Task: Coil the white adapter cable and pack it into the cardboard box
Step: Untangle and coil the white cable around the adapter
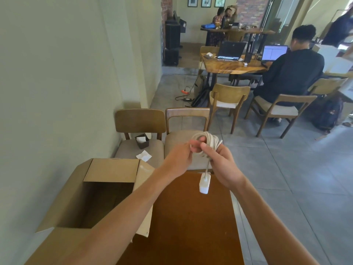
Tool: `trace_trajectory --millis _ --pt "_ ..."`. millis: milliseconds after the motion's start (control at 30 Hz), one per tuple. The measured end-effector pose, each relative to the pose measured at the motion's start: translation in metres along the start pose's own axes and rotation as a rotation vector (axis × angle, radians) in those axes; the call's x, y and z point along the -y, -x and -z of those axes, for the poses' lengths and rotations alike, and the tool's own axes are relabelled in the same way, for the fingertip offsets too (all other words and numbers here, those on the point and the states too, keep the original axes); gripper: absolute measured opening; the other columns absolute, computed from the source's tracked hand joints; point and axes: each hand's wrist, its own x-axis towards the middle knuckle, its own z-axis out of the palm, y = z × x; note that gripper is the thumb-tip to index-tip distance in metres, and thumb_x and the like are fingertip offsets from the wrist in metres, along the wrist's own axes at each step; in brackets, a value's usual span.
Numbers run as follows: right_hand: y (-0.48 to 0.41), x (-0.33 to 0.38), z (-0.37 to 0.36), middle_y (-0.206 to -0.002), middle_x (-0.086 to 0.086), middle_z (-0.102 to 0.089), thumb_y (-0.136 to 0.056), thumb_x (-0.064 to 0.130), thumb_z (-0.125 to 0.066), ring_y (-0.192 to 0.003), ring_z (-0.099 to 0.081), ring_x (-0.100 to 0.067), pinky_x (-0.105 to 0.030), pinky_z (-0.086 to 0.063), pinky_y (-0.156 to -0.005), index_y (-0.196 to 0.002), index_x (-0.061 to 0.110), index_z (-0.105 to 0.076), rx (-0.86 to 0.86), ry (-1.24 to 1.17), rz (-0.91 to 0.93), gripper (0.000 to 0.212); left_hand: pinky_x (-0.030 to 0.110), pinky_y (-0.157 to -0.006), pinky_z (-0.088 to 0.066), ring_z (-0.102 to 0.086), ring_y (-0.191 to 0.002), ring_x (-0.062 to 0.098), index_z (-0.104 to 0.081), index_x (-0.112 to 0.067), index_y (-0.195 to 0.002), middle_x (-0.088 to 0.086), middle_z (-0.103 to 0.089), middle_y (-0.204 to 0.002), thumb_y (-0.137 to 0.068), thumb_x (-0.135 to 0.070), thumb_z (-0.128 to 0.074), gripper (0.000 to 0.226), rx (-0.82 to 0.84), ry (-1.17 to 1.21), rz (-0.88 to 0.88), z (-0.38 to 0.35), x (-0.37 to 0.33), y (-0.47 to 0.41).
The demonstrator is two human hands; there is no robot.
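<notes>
Nearest lies the dark brown wooden worktop (191, 217), with the open brown cardboard box (107, 170) standing on its left part, flaps spread. Above the worktop's far end, the left hand (179, 159) and right hand (219, 161) meet, fingers (194, 145) of both clenched on the coiled white adapter cable (208, 140). Below the fingers, its white block-shaped adapter (204, 183) hangs on a short strand. Beyond the fingers stand two cushioned wooden chairs (141, 123).
</notes>
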Motion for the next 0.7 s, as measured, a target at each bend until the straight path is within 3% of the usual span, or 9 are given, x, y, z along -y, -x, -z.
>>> trace_trajectory --millis 100,233,267,367,533,633,700 --pt "-0.007 0.002 -0.003 -0.125 -0.005 -0.074 -0.103 0.023 -0.06 -0.123 -0.066 -0.022 -0.027 -0.053 -0.098 -0.132 0.006 -0.067 -0.042 0.173 0.073 0.034 0.033 -0.083 -0.058 -0.069 -0.089 0.021 -0.062 -0.007 -0.129 0.012 -0.073 -0.108 -0.108 -0.019 -0.047 0.029 -0.001 -0.071 -0.023 -0.003 -0.005 0.005" --pt "-0.014 -0.005 -0.001 -0.126 0.021 -0.066 -0.101 0.034 -0.06 -0.12 -0.059 0.011 -0.011 -0.049 -0.095 -0.137 0.011 -0.065 -0.202 0.578 0.061 0.042 0.032 -0.081 -0.059 -0.069 -0.092 0.02 -0.061 -0.012 -0.13 0.009 -0.071 -0.115 -0.108 -0.024 -0.047 0.029 0.023 -0.154 -0.092 0.0 -0.008 0.008" --pt "-0.015 -0.007 0.0 -0.122 0.021 -0.067 -0.099 0.041 -0.059 -0.114 -0.06 0.011 -0.012 -0.051 -0.091 -0.132 0.013 -0.068 -0.236 0.683 0.053 0.044 0.032 -0.081 -0.059 -0.07 -0.092 0.021 -0.062 -0.012 -0.128 0.008 -0.072 -0.115 -0.107 -0.024 -0.048 0.028 0.015 -0.171 -0.114 0.002 -0.01 0.008" --pt "-0.018 -0.014 0.004 -0.098 0.003 -0.069 -0.093 0.059 -0.053 -0.091 -0.065 -0.01 -0.032 -0.059 -0.077 -0.111 0.011 -0.071 -0.269 0.948 0.024 0.055 0.023 -0.077 -0.054 -0.072 -0.092 0.021 -0.065 -0.013 -0.127 0.006 -0.074 -0.112 -0.105 -0.023 -0.054 0.027 -0.012 -0.227 -0.193 0.011 -0.01 0.006" --pt "-0.018 -0.012 0.015 -0.089 -0.001 -0.064 -0.093 0.061 -0.042 -0.086 -0.057 -0.016 -0.029 -0.05 -0.079 -0.102 0.008 -0.067 -0.082 1.209 0.054 0.059 0.02 -0.074 -0.047 -0.067 -0.092 0.014 -0.072 -0.016 -0.117 0.001 -0.067 -0.101 -0.101 -0.026 -0.061 0.022 0.053 -0.269 -0.204 0.032 0.001 0.004" --pt "-0.016 -0.01 0.014 -0.081 -0.001 -0.06 -0.096 0.065 -0.033 -0.079 -0.055 -0.017 -0.035 -0.05 -0.08 -0.091 0.009 -0.061 -0.002 1.222 0.073 0.063 0.025 -0.075 -0.047 -0.063 -0.087 0.015 -0.073 -0.013 -0.106 -0.002 -0.061 -0.091 -0.1 -0.022 -0.063 0.015 0.034 -0.306 -0.276 0.044 0.002 0.001" --pt "-0.015 -0.009 0.014 -0.073 0.006 -0.052 -0.098 0.064 -0.035 -0.071 -0.049 -0.011 -0.033 -0.048 -0.077 -0.084 0.014 -0.054 0.065 1.215 0.061 0.056 0.024 -0.08 -0.042 -0.061 -0.091 0.014 -0.073 -0.014 -0.105 -0.002 -0.063 -0.093 -0.099 -0.017 -0.063 0.011 0.0 -0.326 -0.308 0.048 0.001 -0.002"
